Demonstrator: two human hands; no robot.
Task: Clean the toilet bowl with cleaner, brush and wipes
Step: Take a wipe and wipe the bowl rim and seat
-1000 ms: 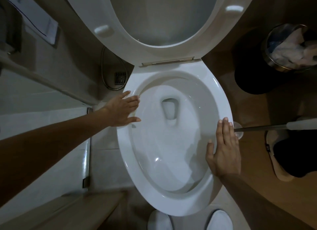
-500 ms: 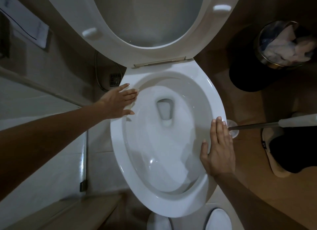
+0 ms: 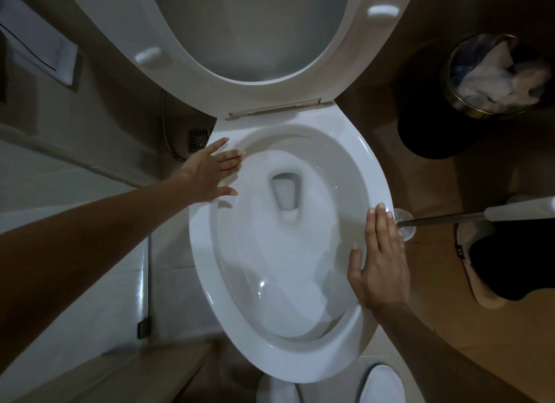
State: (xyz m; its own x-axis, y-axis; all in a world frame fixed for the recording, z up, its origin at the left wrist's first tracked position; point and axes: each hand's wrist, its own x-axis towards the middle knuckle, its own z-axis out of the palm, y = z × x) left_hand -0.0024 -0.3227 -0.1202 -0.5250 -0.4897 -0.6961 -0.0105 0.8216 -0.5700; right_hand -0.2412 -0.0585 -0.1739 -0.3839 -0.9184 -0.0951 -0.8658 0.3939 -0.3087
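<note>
Left hand (image 3: 210,174) and right hand (image 3: 380,263), fingers straight, lie flat on opposite sides of the toilet bowl rim (image 3: 228,321), gripping nothing.

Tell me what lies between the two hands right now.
In the head view, only the open toilet bowl with its drain lies between the left hand and right hand; both rest on its rim.

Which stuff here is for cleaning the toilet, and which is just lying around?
For the job: toilet bowl, toilet brush, left hand, right hand, both flat on the rim.

Just lying about: bin of crumpled paper, slipper, floor drain.
</note>
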